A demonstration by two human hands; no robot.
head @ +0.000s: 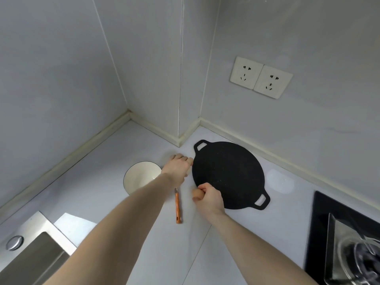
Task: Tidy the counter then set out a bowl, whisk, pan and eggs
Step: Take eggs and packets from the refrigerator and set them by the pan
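The right hand (208,197) curls round a smooth brown egg (197,194) beside the flat, round, speckled black pan (228,173); the left hand (178,166), whether closed unclear, hides the whisk's (177,208) head. Its orange handle lies near a glossy white bowl (139,175).

home kitchen | pale counter (236,233) in tiled wall corner | stainless sink (39,243) at left | black glass gas hob (320,227) at right | twin wall sockets (260,76) | black griddle pan (228,174), white bowl (139,175)
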